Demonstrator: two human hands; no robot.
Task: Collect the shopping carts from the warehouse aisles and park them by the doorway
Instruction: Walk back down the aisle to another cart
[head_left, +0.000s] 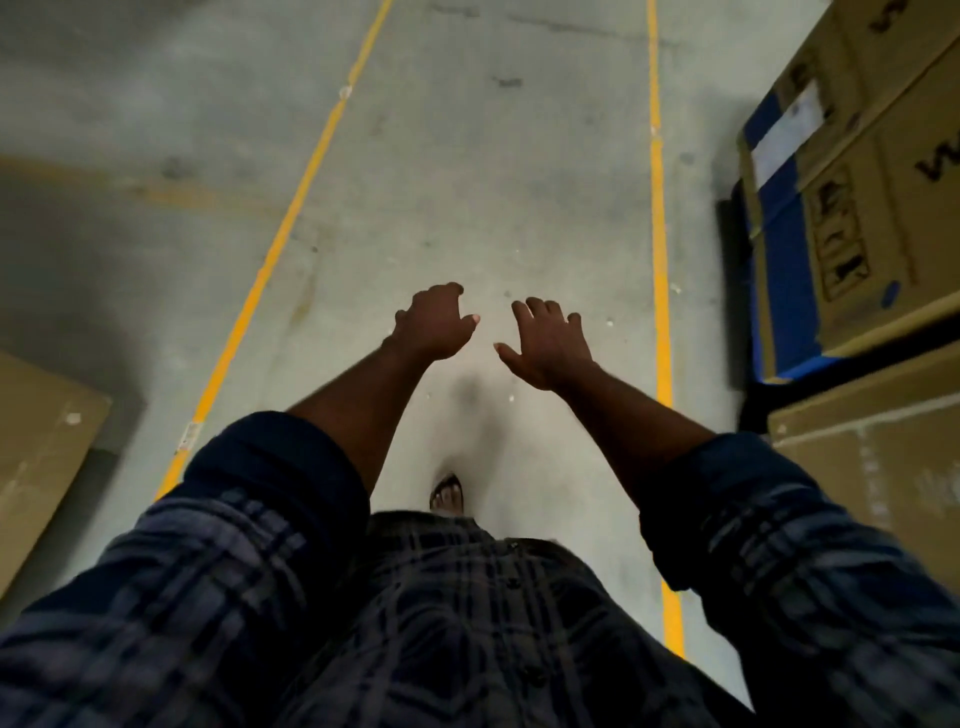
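Observation:
No shopping cart is in view. My left hand (434, 325) is stretched out in front of me over the grey concrete floor, its fingers loosely curled and holding nothing. My right hand (548, 343) hangs beside it, a short gap apart, with fingers spread and nothing in it. Both forearms come out of rolled dark plaid sleeves. One sandalled foot (447, 493) shows on the floor below the hands.
Two yellow floor lines, the left line (283, 234) and the right line (660, 249), border the lane I stand in. Stacked brown cardboard boxes (872, 208) with blue panels stand at the right edge, another box (878, 457) below them. A flat cardboard sheet (36, 467) lies at the left.

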